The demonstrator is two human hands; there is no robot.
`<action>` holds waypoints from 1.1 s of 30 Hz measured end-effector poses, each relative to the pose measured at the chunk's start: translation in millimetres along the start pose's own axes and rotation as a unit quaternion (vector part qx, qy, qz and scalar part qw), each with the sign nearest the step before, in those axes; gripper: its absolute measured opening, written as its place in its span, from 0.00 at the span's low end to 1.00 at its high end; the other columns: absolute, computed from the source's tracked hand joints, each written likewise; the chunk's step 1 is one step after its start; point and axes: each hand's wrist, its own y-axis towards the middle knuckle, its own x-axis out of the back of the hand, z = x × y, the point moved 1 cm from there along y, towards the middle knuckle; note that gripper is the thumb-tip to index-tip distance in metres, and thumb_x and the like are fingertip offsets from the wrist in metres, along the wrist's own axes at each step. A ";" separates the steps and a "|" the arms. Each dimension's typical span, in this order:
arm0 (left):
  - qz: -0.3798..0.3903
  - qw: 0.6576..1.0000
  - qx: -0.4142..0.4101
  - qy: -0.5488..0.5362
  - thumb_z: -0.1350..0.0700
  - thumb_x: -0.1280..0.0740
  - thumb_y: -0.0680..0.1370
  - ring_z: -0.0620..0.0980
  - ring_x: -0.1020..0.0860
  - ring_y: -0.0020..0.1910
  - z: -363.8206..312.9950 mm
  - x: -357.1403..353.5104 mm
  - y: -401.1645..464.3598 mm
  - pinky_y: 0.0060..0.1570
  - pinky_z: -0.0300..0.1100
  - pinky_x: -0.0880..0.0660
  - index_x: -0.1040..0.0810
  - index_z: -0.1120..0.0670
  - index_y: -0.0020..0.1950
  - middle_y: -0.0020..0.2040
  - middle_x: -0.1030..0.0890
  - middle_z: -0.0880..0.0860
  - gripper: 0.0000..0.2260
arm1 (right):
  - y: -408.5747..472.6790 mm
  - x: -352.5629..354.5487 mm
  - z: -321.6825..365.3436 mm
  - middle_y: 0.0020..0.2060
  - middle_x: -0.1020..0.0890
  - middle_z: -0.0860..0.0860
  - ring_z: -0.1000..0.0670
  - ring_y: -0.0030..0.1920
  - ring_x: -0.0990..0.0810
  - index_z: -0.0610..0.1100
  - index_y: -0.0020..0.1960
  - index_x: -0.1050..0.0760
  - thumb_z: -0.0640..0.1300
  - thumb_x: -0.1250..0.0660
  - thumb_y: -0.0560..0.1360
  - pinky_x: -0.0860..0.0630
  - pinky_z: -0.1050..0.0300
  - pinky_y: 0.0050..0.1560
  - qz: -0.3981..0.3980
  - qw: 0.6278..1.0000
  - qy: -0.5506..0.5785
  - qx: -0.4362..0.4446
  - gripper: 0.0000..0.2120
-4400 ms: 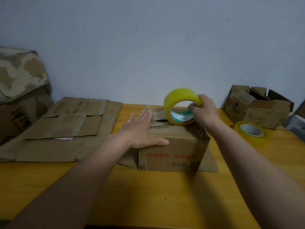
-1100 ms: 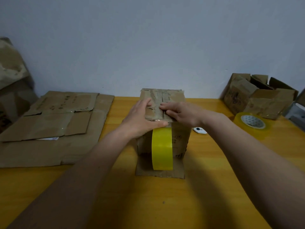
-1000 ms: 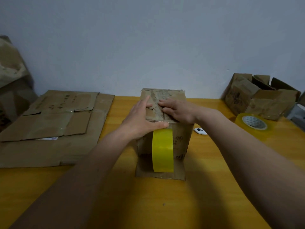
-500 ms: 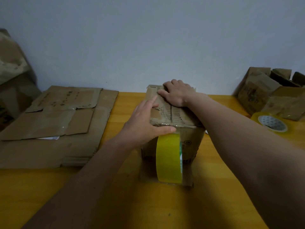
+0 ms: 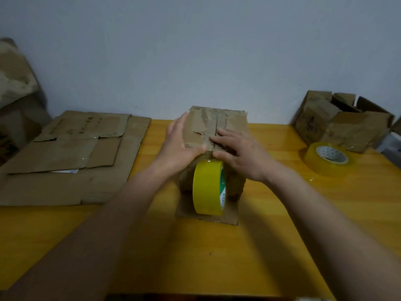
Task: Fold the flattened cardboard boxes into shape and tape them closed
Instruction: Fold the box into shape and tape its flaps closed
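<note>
A folded brown cardboard box stands in the middle of the yellow table, its top flaps closed with a strip of tape along the seam. A yellow tape roll hangs on edge against the box's near face, still joined to that strip. My left hand lies flat on the left half of the top, thumb at the near edge. My right hand presses flat on the right half near the front edge, fingers on the seam.
Flattened cardboard boxes lie stacked on the table's left. A second, clear tape roll lies flat at the right, with open worn boxes behind it. A loose flap spreads under the box. The wall is close behind.
My right hand has slid back from the far end of the box top to the near edge along the taped seam. My left hand stays pressed on the left side.
</note>
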 end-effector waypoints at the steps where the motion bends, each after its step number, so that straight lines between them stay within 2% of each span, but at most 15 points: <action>1: -0.083 0.996 0.020 -0.023 0.53 0.26 0.73 0.45 0.34 0.68 1.7 -1.6 -12.1 0.60 0.34 0.35 0.40 0.48 0.76 0.72 0.36 0.49 0.35 | -0.4 -1.7 1.8 0.75 0.38 0.53 0.51 0.75 0.43 0.54 0.73 0.35 0.57 0.39 0.78 0.47 0.55 0.72 -0.013 1.000 0.003 -0.014 0.24; 3: -0.183 0.975 0.086 -0.092 0.47 0.27 0.73 0.41 0.27 0.58 4.5 -9.6 -43.7 0.50 0.32 0.30 0.32 0.47 0.66 0.63 0.27 0.46 0.25 | 1.9 -3.2 4.0 0.74 0.36 0.53 0.49 0.73 0.39 0.54 0.71 0.32 0.57 0.37 0.77 0.44 0.53 0.72 -0.029 0.999 0.014 -0.040 0.24; 5: -0.096 0.960 0.164 -0.206 0.43 0.28 0.73 0.41 0.20 0.46 6.7 -20.0 -66.4 0.38 0.36 0.25 0.25 0.49 0.55 0.50 0.18 0.44 0.16 | 5.9 -3.7 4.5 0.72 0.32 0.52 0.47 0.71 0.35 0.53 0.69 0.29 0.58 0.34 0.75 0.39 0.50 0.71 -0.042 0.997 0.027 -0.059 0.24; 7: 0.029 0.937 0.205 -0.282 0.45 0.30 0.75 0.48 0.16 0.44 7.6 -28.6 -75.2 0.44 0.46 0.19 0.20 0.54 0.52 0.44 0.15 0.50 0.14 | 9.0 -3.6 6.2 0.70 0.28 0.51 0.46 0.69 0.31 0.52 0.67 0.26 0.58 0.32 0.73 0.35 0.47 0.69 -0.063 0.994 0.043 -0.077 0.24; 8: 0.056 0.935 0.203 -0.285 0.45 0.30 0.76 0.52 0.16 0.46 7.3 -28.5 -75.1 0.48 0.50 0.19 0.19 0.56 0.53 0.46 0.15 0.54 0.15 | 9.7 -4.0 7.4 0.69 0.28 0.51 0.46 0.68 0.30 0.51 0.66 0.25 0.58 0.31 0.72 0.35 0.47 0.68 -0.071 0.993 0.050 -0.080 0.24; 10: 0.059 0.954 0.183 -0.230 0.43 0.31 0.75 0.54 0.16 0.44 5.7 -24.6 -70.2 0.45 0.48 0.20 0.19 0.61 0.52 0.48 0.16 0.59 0.20 | 10.5 -5.8 8.5 0.69 0.28 0.50 0.46 0.69 0.31 0.50 0.66 0.25 0.57 0.31 0.73 0.36 0.48 0.69 -0.082 0.992 0.053 -0.076 0.23; 13: 0.066 0.970 0.171 -0.159 0.40 0.28 0.72 0.55 0.20 0.44 10.4 -25.7 -67.5 0.46 0.49 0.25 0.21 0.67 0.50 0.48 0.18 0.60 0.28 | 10.9 -8.7 6.7 0.69 0.28 0.50 0.47 0.70 0.31 0.50 0.66 0.25 0.57 0.32 0.73 0.38 0.48 0.70 -0.088 0.992 0.045 -0.074 0.23; 16: 0.070 0.954 0.236 -0.169 0.41 0.27 0.71 0.55 0.20 0.46 15.9 -32.7 -69.3 0.55 0.56 0.23 0.23 0.59 0.46 0.45 0.19 0.58 0.21 | 10.5 -10.7 5.2 0.70 0.29 0.50 0.48 0.70 0.32 0.50 0.66 0.25 0.57 0.32 0.73 0.38 0.48 0.70 -0.095 0.992 0.045 -0.077 0.23; 18: 0.050 0.946 0.268 -0.177 0.43 0.25 0.71 0.56 0.18 0.46 19.3 -36.9 -69.7 0.54 0.59 0.22 0.23 0.59 0.44 0.45 0.17 0.58 0.19 | 11.1 -11.7 4.3 0.70 0.28 0.51 0.48 0.69 0.31 0.51 0.66 0.25 0.57 0.32 0.73 0.37 0.48 0.70 -0.099 0.991 0.052 -0.079 0.23; 21: 0.040 0.944 0.275 -0.179 0.46 0.22 0.68 0.56 0.21 0.56 19.0 -40.2 -67.7 0.56 0.57 0.22 0.28 0.54 0.62 0.59 0.23 0.56 0.28 | 12.4 -11.4 3.0 0.70 0.28 0.51 0.48 0.69 0.31 0.51 0.66 0.25 0.58 0.32 0.73 0.37 0.48 0.69 -0.100 0.991 0.050 -0.074 0.24; 23: 0.035 0.946 0.261 -0.187 0.50 0.21 0.67 0.55 0.23 0.59 18.6 -40.6 -64.1 0.60 0.54 0.24 0.31 0.52 0.67 0.64 0.26 0.55 0.33 | 11.2 -9.3 1.2 0.70 0.29 0.50 0.47 0.69 0.32 0.49 0.67 0.26 0.55 0.31 0.73 0.37 0.49 0.70 -0.093 0.992 0.062 -0.062 0.24; 25: 0.014 0.953 0.231 -0.197 0.53 0.20 0.67 0.53 0.24 0.59 17.2 -39.8 -59.0 0.59 0.49 0.24 0.29 0.53 0.66 0.62 0.25 0.54 0.31 | 4.4 -6.9 -2.0 0.70 0.29 0.47 0.47 0.70 0.33 0.46 0.69 0.28 0.50 0.30 0.74 0.38 0.50 0.71 -0.104 0.985 0.131 -0.047 0.25; 28: -0.020 0.955 0.207 -0.211 0.56 0.22 0.69 0.51 0.23 0.56 14.7 -39.6 -52.6 0.55 0.44 0.25 0.26 0.54 0.62 0.59 0.22 0.53 0.24 | -12.6 -3.0 -15.5 0.66 0.26 0.49 0.53 0.65 0.30 0.45 0.68 0.28 0.48 0.36 0.79 0.34 0.57 0.66 -0.196 0.958 0.203 -0.052 0.19; 30: -0.042 0.954 0.208 -0.214 0.58 0.24 0.71 0.51 0.22 0.55 15.1 -42.2 -48.7 0.58 0.46 0.25 0.25 0.54 0.60 0.57 0.20 0.53 0.19 | -23.2 -4.5 -34.6 0.63 0.24 0.49 0.52 0.62 0.28 0.45 0.67 0.27 0.46 0.41 0.81 0.31 0.56 0.63 -0.237 0.945 0.199 -0.106 0.16; 33: -0.075 0.948 0.213 -0.224 0.61 0.26 0.73 0.50 0.21 0.52 17.5 -47.6 -45.6 0.59 0.49 0.24 0.24 0.53 0.55 0.51 0.19 0.51 0.14 | -34.0 -18.5 -74.6 0.64 0.24 0.46 0.46 0.65 0.28 0.43 0.66 0.27 0.42 0.43 0.82 0.30 0.50 0.64 -0.193 0.943 0.155 -0.223 0.15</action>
